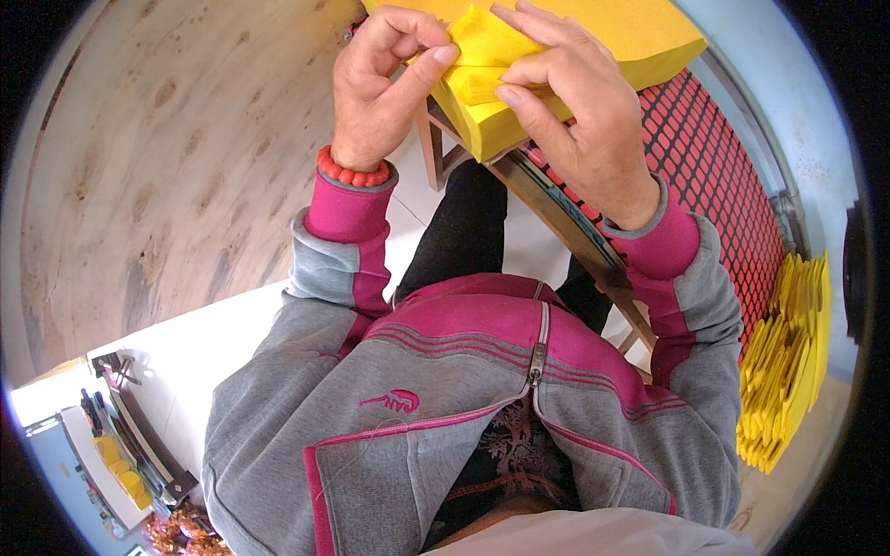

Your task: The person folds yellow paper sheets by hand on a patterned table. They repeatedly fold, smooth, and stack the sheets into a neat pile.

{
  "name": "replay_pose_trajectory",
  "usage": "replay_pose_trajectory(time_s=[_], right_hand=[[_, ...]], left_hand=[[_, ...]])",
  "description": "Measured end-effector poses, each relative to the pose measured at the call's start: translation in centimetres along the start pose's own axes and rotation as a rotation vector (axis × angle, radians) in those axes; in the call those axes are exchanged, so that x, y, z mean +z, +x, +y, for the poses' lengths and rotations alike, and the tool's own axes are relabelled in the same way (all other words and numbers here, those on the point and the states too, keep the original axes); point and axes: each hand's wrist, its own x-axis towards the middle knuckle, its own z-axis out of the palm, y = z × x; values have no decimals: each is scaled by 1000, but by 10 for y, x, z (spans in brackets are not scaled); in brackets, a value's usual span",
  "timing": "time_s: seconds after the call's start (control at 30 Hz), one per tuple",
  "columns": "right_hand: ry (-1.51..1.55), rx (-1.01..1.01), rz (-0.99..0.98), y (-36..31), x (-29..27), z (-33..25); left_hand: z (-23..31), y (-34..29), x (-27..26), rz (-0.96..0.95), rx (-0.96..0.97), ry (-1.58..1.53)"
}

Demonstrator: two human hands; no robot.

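Note:
Between my hands, at the top of the view, is a folded piece of yellow paper [491, 46]. My left hand [378, 93] pinches its left edge between thumb and forefinger; an orange-red bead bracelet rings that wrist. From the other side my right hand [593, 120] grips it, thumb and forefinger bent against the lower fold and the other fingers reaching over the upper part. Under and behind it lies a thick block of larger yellow paper sheets [640, 32], whose front corner hangs toward me.
A wooden stool or bench [542, 199] is below the yellow block. To its right is a red-and-black grid-patterned surface [705, 153]. A pile of folded yellow pieces [783, 361] stands at the right. A large wooden board [176, 157] fills the left, with a shelf of goods [116, 454] beyond.

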Motion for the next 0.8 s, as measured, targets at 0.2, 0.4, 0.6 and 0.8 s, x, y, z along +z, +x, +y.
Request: replay_pose_trajectory(time_s=[0.2,0.4,0.6,0.8], right_hand=[[112,38,35,0,4,2],[129,53,32,-1,3,2],[221,50,157,-3,13,5],[59,6,72,-2,1,4]], left_hand=[[13,8,-3,-179,151,129],[23,15,-2,-289,247,174],[16,5,4,-120,93,126],[3,5,5,22,53,-19]])
